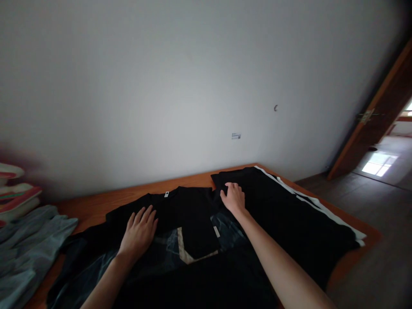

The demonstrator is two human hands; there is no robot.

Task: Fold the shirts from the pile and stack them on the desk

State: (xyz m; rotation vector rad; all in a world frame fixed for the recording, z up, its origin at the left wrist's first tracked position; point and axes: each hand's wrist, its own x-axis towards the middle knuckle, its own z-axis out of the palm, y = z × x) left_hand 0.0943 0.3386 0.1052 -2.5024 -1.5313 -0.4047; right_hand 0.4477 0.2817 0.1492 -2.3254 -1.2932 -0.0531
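A black shirt lies spread out in front of me, with a small white label at its collar, a dark blue patterned band across the chest and a beige-edged patch. My left hand rests flat on the shirt's left shoulder area, fingers stretched. Over at the shirt's right shoulder, my right hand touches the dark cloth with its thumb apart from lightly bent fingers. Beside it lies a folded black garment with white stripes along its right edge. The lower part of the shirt runs out of view.
Everything lies on a brown wooden table against a pale wall. A crumpled grey cloth is at the left, below stacked red and white items. To the right stand a wooden door and grey floor.
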